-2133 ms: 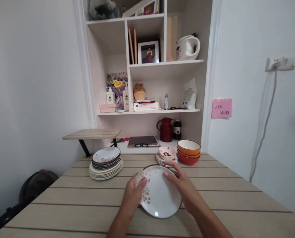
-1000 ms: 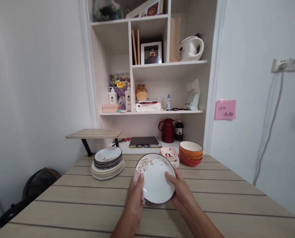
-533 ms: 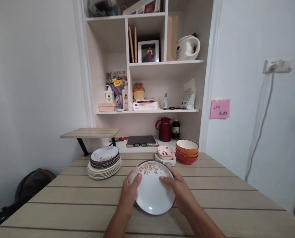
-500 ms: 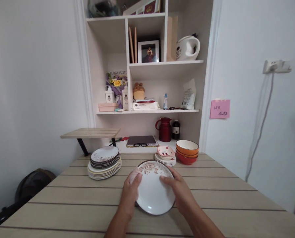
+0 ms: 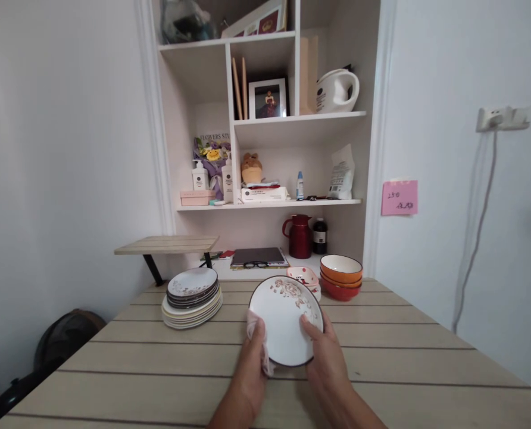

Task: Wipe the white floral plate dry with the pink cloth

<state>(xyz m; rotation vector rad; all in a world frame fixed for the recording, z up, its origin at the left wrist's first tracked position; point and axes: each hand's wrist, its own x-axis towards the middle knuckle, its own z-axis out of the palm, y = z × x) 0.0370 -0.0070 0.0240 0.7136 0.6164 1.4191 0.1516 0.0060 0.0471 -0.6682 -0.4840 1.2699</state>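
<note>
I hold a white plate (image 5: 286, 319) with a dark rim and a red flower pattern tilted up above the wooden table (image 5: 158, 369). My left hand (image 5: 253, 354) grips its left edge with a pale cloth (image 5: 253, 322) pressed against the plate. On the right edge rests my right hand (image 5: 325, 351), thumb on the plate's face.
A stack of plates (image 5: 191, 296) sits at the left back of the table. Small dishes (image 5: 304, 277) and stacked orange and red bowls (image 5: 340, 275) stand behind the held plate. Shelves (image 5: 269, 202) with a red jug (image 5: 299, 236), bottles and a kettle (image 5: 336, 90) fill the back wall.
The plate has been tipped up more toward me and turned, so the flower pattern moved from upper left to upper right. Both hands slid lower on its edges.
</note>
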